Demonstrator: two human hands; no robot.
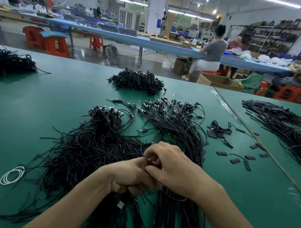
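At lower centre of the frame, the left hand (131,177) curls its fingers round a thin black cable (141,142). The right hand (176,166), touching the left, pinches the same cable between thumb and forefinger (the pinch itself is mostly hidden). The cable rises toward mid-frame over the green table (43,100), between a tangled cable heap (86,150) at left and fanned USB leads (173,121) at right.

Your left hand (133,175) and right hand (176,168) touching, low centre, on cable bundle (173,121). Loose heap (93,145) left of them. Coiled pile (139,80) behind, upper centre. Cord ring (11,175) lower left. Sleeve pieces (236,152) right, on table (43,100).
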